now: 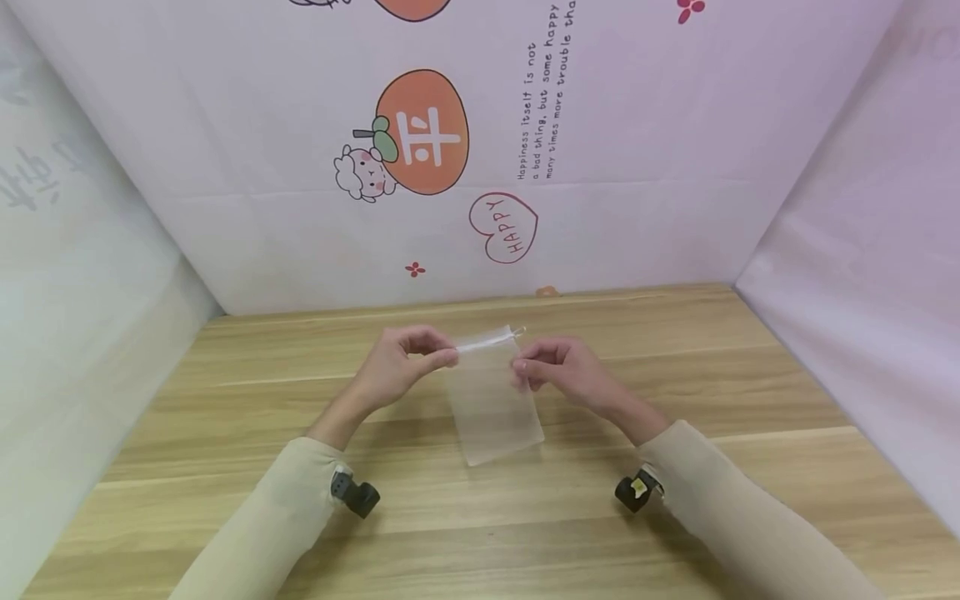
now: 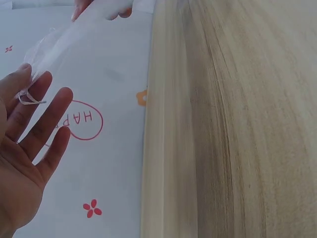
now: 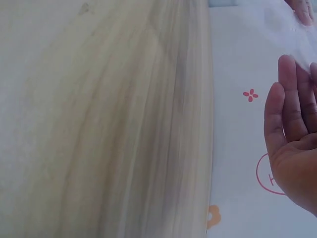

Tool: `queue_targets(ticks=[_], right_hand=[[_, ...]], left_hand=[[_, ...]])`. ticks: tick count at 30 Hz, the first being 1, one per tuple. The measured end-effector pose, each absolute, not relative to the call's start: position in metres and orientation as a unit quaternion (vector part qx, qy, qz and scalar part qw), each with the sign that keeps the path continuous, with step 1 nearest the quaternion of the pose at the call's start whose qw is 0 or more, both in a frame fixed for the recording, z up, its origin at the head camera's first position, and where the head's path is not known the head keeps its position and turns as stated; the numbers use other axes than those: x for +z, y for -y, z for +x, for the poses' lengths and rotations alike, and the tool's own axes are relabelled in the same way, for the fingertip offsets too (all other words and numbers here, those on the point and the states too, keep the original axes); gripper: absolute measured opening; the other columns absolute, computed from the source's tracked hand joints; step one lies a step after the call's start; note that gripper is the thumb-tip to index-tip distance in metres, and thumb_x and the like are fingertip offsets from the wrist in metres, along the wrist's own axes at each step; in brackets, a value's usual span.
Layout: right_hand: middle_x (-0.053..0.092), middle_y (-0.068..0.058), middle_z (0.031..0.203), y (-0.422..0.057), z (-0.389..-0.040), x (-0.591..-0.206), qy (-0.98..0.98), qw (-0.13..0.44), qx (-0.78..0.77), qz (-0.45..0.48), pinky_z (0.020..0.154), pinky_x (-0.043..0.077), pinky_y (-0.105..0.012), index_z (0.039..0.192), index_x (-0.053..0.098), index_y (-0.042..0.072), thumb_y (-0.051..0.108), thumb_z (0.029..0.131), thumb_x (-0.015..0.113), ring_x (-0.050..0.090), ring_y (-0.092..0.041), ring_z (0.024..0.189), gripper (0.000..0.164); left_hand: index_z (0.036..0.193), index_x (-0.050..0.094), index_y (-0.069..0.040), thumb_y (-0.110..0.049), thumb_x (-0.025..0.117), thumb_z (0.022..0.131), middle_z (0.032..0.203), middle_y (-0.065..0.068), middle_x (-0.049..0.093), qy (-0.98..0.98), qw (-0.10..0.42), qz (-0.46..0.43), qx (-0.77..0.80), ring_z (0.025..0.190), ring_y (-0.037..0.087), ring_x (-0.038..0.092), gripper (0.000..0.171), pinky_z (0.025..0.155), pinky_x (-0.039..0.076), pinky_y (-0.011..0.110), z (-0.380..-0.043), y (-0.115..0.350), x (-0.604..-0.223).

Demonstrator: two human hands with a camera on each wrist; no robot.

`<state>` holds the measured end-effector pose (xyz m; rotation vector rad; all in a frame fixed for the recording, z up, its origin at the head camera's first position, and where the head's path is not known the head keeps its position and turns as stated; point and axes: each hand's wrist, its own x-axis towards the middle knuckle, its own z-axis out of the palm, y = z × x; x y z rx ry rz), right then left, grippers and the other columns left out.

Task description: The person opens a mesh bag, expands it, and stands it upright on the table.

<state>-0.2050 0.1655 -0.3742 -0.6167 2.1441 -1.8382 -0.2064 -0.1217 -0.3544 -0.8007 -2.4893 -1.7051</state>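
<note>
A thin, see-through white drawstring pouch (image 1: pixel 495 408) hangs between the two hands, its gathered top band uppermost and slightly tilted. My left hand (image 1: pixel 405 362) pinches the top left corner between thumb and forefinger. In the left wrist view, a white cord loop (image 2: pixel 30 99) pokes out beside the left hand (image 2: pixel 34 134), whose other fingers are spread. My right hand (image 1: pixel 562 371) pinches the pouch's right edge a little below the band. Another small cord loop (image 1: pixel 519 332) sticks out at the top right corner. In the right wrist view, part of the right hand (image 3: pixel 297 129) is cut off by the frame's edge.
A wood-grain table (image 1: pixel 487 533) lies under the hands. White printed sheets form a back wall (image 1: pixel 300 242) and side walls at left (image 1: pixel 82 292) and right (image 1: pixel 847 250). Small black cameras sit at the left cuff (image 1: pixel 356 493) and right cuff (image 1: pixel 636 490).
</note>
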Motion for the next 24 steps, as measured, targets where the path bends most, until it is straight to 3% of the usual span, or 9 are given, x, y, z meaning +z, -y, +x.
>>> queue_targets(ticks=[4, 8, 10, 19, 24], right_hand=[[0.074, -0.012, 0.089, -0.167, -0.204, -0.374, -0.739, 0.126, -0.629, -0.206, 0.079, 0.058, -0.038, 0.107, 0.068, -0.01, 0.009, 0.097, 0.068, 0.069, -0.018, 0.079, 0.021], [0.074, -0.012, 0.09, -0.167, -0.203, -0.373, -0.741, 0.116, -0.629, -0.205, 0.077, 0.058, -0.033, 0.108, 0.067, -0.01, 0.011, 0.097, 0.068, 0.068, -0.019, 0.079, 0.023], [0.074, -0.012, 0.09, -0.166, -0.203, -0.372, -0.741, 0.11, -0.63, -0.205, 0.077, 0.057, -0.032, 0.107, 0.068, -0.008, 0.012, 0.097, 0.068, 0.068, -0.019, 0.079, 0.023], [0.073, -0.015, 0.103, -0.156, -0.202, -0.364, -0.742, 0.11, -0.633, -0.192, 0.085, 0.057, -0.048, 0.115, 0.067, -0.002, 0.019, 0.1, 0.065, 0.07, -0.025, 0.091, 0.026], [0.073, -0.014, 0.098, -0.148, -0.204, -0.36, -0.737, 0.08, -0.65, -0.168, 0.081, 0.058, -0.036, 0.114, 0.065, -0.007, 0.023, 0.1, 0.065, 0.071, -0.024, 0.088, 0.033]], left_hand=[[0.107, 0.073, -0.009, -0.018, 0.078, 0.09, 0.087, 0.004, 0.075, 0.784, -0.003, -0.243, -0.57, 0.087, 0.03, 0.07, 0.019, 0.077, 0.056, 0.033, -0.207, 0.121, -0.356], [0.129, 0.062, -0.005, -0.013, 0.073, 0.094, 0.092, 0.01, 0.075, 0.752, -0.029, -0.219, -0.621, 0.086, 0.026, 0.071, 0.038, 0.085, 0.057, 0.036, -0.208, 0.121, -0.358], [0.132, 0.06, -0.002, -0.011, 0.071, 0.095, 0.093, 0.01, 0.075, 0.74, -0.036, -0.204, -0.64, 0.085, 0.023, 0.072, 0.04, 0.088, 0.057, 0.039, -0.207, 0.122, -0.36], [0.106, 0.072, 0.004, -0.018, 0.073, 0.095, 0.084, 0.009, 0.074, 0.736, -0.016, -0.169, -0.656, 0.079, 0.021, 0.073, 0.025, 0.084, 0.058, 0.036, -0.205, 0.119, -0.363], [0.104, 0.072, 0.005, -0.014, 0.073, 0.094, 0.086, 0.012, 0.074, 0.729, -0.024, -0.185, -0.658, 0.077, 0.024, 0.073, 0.022, 0.084, 0.058, 0.039, -0.202, 0.116, -0.362]])
